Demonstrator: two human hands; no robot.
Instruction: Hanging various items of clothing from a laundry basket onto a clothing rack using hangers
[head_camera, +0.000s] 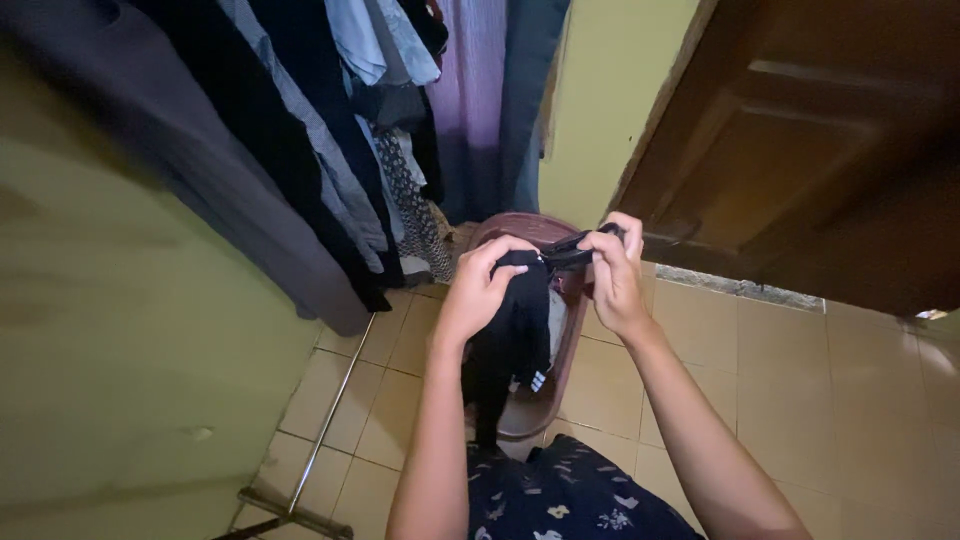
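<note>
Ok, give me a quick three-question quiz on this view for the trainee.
1. True or false: both hands, the left hand and the right hand, grip the black garment.
2. What stands on the tiled floor directly under the garment? A) a maroon plastic basket B) a metal bucket C) a cardboard box
3. Fill in: the hanging clothes are on the person's ____ side, and the wooden door is on the other.

Key: 1 true. 2 A, the maroon plastic basket. 3 left.
</note>
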